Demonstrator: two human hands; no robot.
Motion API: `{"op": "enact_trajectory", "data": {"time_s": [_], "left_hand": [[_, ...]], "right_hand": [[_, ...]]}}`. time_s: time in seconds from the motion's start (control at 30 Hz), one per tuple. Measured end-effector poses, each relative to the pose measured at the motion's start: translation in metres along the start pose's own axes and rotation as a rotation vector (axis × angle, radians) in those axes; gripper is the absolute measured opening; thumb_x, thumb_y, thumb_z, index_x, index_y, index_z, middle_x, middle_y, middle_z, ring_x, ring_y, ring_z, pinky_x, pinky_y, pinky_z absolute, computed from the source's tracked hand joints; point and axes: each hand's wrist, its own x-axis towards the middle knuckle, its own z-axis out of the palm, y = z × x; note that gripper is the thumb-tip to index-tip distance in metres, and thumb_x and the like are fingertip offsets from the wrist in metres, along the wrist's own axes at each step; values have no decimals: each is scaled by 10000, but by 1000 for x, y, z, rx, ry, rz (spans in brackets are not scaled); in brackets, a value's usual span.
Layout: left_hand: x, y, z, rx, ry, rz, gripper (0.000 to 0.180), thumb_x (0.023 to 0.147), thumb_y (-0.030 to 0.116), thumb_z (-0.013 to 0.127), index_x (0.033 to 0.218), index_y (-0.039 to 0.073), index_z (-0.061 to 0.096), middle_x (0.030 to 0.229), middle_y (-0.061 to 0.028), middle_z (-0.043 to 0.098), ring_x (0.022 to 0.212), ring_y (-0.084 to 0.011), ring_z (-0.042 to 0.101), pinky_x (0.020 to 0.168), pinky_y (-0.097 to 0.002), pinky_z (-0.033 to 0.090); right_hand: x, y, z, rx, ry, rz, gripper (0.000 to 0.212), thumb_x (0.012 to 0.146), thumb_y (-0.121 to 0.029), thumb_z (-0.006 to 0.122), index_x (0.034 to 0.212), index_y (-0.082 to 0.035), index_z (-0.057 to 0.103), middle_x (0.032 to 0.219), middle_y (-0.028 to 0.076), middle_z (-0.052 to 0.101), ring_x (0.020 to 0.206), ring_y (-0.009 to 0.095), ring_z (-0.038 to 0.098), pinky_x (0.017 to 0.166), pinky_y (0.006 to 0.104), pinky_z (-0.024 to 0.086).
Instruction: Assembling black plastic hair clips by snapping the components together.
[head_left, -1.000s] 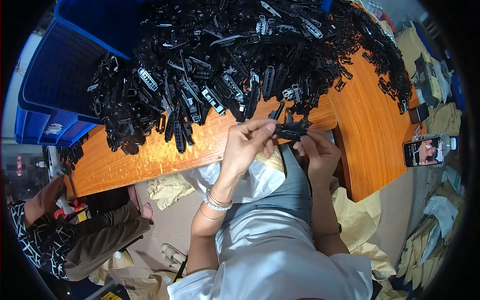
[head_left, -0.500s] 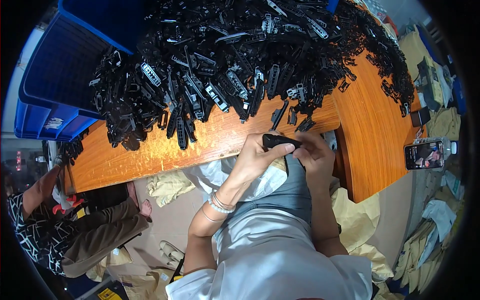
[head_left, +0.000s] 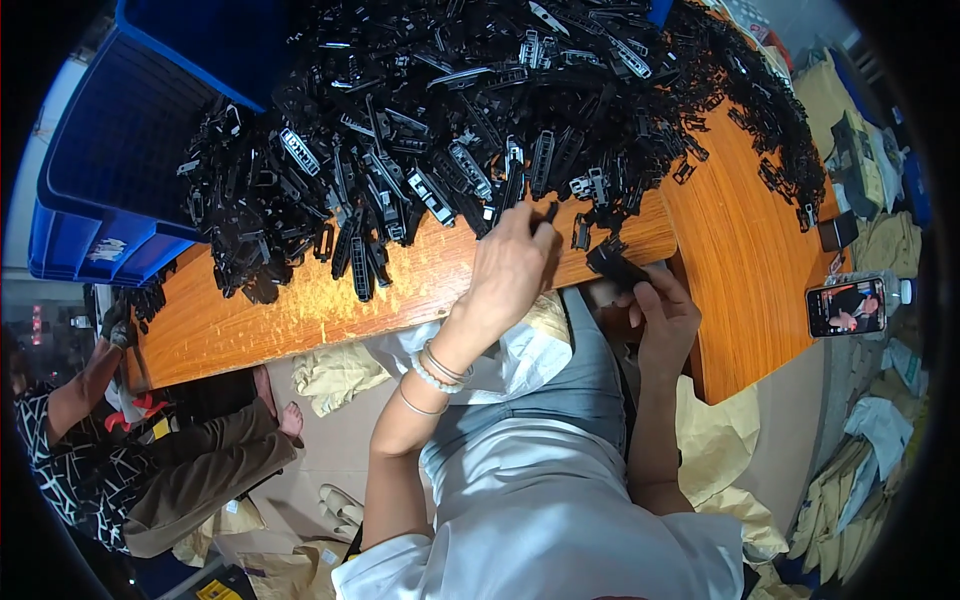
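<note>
My left hand (head_left: pixel 508 262) reaches onto the front of the table, at the near edge of a big heap of black plastic parts (head_left: pixel 440 110). Its fingers are closed around a narrow black plastic piece (head_left: pixel 551 212), of which only the tip shows. To the right, by the table's inner corner, my right hand (head_left: pixel 662 318) pinches a black elongated plastic part (head_left: pixel 614 264) between thumb and fingers. That part points up and left, above my lap. A small black frame-like part (head_left: pixel 581 232) lies between my two hands.
A blue plastic crate (head_left: pixel 110 160) stands at the table's left. The wooden table (head_left: pixel 755 310) bends round on my right, where a phone (head_left: pixel 847 309) stands upright. At far left, a person in a patterned shirt (head_left: pixel 65 470) sits working. Brown paper bags (head_left: pixel 720 430) lie below.
My left hand has let go of the black part and moved up to the table, onto the narrow piece. My right hand now holds the part, slightly farther right.
</note>
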Motion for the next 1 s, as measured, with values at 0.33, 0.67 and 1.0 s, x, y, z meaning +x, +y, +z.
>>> {"op": "enact_trajectory", "data": {"time_s": [0.33, 0.67, 1.0], "left_hand": [[-20, 10, -29, -1042, -283, -533, 331, 787, 149, 637, 1034, -61, 572, 695, -119, 616, 569, -101, 581, 533, -226, 451], [-39, 30, -39, -672, -213, -351, 449, 748, 87, 654, 1137, -55, 480, 819, -152, 626, 763, -155, 610, 646, -255, 471], [-50, 25, -44, -729, -131, -253, 376, 745, -5, 613, 1102, -68, 509, 790, -126, 635, 674, -132, 626, 615, -241, 490]], "right_hand": [[2, -6, 3, -352, -327, -170, 188, 697, 104, 580, 880, 66, 597, 850, 88, 561, 650, 118, 578, 586, 195, 448], [-1, -11, 6, -283, -360, -146, 199, 678, 114, 587, 871, 66, 599, 827, 91, 564, 639, 126, 576, 587, 203, 452], [-7, -17, 34, -391, -284, -375, 274, 655, 57, 600, 927, 26, 604, 902, 95, 564, 741, 135, 529, 652, 223, 419]]}}
